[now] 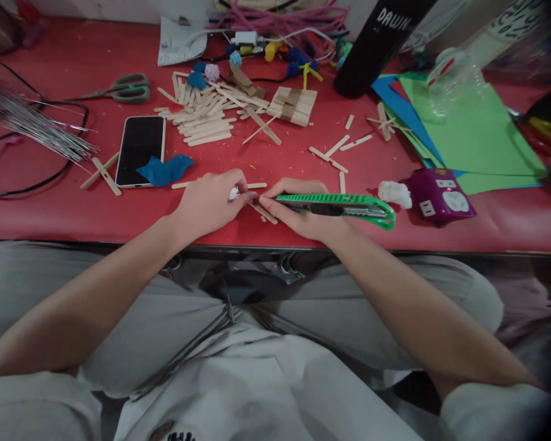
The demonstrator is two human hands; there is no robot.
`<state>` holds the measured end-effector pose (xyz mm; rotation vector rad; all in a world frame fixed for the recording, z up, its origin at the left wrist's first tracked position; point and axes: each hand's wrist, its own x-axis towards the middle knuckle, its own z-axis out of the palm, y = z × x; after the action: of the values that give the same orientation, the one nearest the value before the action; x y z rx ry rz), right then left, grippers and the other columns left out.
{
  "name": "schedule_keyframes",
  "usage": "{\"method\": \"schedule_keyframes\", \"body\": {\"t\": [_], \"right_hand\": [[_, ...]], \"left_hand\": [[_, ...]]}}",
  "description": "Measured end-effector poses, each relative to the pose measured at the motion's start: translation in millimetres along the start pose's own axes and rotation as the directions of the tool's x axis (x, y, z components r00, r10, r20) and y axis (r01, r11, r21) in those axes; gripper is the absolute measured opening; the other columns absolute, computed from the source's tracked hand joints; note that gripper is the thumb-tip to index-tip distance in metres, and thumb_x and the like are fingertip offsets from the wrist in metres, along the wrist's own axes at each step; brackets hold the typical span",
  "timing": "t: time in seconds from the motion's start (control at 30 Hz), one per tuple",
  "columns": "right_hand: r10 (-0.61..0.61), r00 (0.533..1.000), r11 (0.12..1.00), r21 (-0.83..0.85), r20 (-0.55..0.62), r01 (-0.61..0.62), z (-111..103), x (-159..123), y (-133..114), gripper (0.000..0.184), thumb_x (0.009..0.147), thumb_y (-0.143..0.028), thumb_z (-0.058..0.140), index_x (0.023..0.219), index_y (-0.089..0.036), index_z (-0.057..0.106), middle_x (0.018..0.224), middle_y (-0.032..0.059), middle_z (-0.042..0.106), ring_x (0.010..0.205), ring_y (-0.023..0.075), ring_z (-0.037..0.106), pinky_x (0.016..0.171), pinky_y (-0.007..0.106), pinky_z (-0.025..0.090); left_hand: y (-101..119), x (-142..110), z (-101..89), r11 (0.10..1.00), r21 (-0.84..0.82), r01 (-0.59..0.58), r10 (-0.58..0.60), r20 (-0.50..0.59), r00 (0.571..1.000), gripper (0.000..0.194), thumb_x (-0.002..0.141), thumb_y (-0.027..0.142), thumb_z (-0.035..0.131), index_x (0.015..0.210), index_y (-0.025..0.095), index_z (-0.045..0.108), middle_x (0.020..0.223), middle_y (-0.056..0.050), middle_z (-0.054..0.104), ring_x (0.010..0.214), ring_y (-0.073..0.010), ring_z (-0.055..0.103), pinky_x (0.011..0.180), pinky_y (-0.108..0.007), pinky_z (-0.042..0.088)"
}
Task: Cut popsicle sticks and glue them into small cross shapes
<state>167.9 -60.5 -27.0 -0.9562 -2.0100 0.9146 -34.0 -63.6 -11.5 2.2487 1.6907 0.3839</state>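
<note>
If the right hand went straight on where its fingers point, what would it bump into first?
Probably the left hand, just ahead of the right hand, though a stick lies close by and depth is unclear.

Cutter knife (pixel 370 211), one: long green ridged casing, held crosswise in my right hand (pixel 300 211), looped end pointing right. Craft stick (pixel 266 215), one: pale wood, narrow, slanting over the red table (pixel 64 214) beside my left hand (pixel 213 199), lower end showing, upper end hidden.
</note>
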Motion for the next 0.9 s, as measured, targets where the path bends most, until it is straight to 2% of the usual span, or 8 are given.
{"method": "schedule_keyframes", "body": {"t": [0.2, 0.37, 0.53, 0.9], "right_hand": [[0.008, 1.000, 0.999, -0.032, 0.016, -0.007, 0.1, 0.2, 0.4, 0.019, 0.089, -0.037, 0.065, 0.081, -0.021, 0.070, 0.063, -0.0016, 0.071, 0.059, 0.0135, 0.066, 0.058, 0.024, 0.048], [-0.040, 0.999, 0.993, -0.108, -0.018, 0.038, -0.4, 0.5, 1.0, 0.020, 0.089, -0.037, 0.064, 0.078, -0.022, 0.070, 0.063, -0.0014, 0.070, 0.054, 0.0118, 0.060, 0.054, 0.024, 0.044], [-0.055, 0.999, 0.990, -0.134, -0.002, 0.054, -1.9, -0.7, 0.8, 0.018, 0.090, -0.035, 0.063, 0.080, -0.021, 0.070, 0.064, -0.0013, 0.071, 0.056, 0.0119, 0.061, 0.055, 0.024, 0.044], [-0.054, 0.998, 0.998, -0.036, 0.018, 0.055, -0.6, -2.2, 1.3, 0.014, 0.089, -0.032, 0.065, 0.083, -0.021, 0.071, 0.065, -0.0014, 0.072, 0.056, 0.0121, 0.064, 0.056, 0.025, 0.047]], "left_hand": [[0.6, 3.7, 1.7, 1.000, 0.017, 0.026, -0.026, -0.008, 1.000, 0.021, 0.088, 0.042, 0.061, 0.090, 0.022, 0.067, 0.086, -0.006, 0.074, 0.086, -0.0255, 0.067, 0.066, -0.032, 0.045], [-2.4, 4.6, 3.1, 1.000, 0.008, 0.019, -0.019, -0.036, 0.999, 0.018, 0.087, 0.041, 0.063, 0.087, 0.024, 0.067, 0.085, -0.005, 0.074, 0.085, -0.0253, 0.066, 0.067, -0.034, 0.046], [-1.5, 4.2, 2.7, 0.999, 0.014, 0.044, -0.043, -0.017, 0.999, 0.019, 0.087, 0.041, 0.062, 0.088, 0.023, 0.066, 0.087, -0.006, 0.073, 0.088, -0.0264, 0.066, 0.066, -0.034, 0.046], [-4.0, 5.1, 4.6, 1.000, 0.003, 0.024, -0.024, -0.035, 0.999, 0.023, 0.087, 0.045, 0.062, 0.086, 0.022, 0.066, 0.083, -0.006, 0.072, 0.085, -0.0245, 0.064, 0.066, -0.033, 0.045]]}}
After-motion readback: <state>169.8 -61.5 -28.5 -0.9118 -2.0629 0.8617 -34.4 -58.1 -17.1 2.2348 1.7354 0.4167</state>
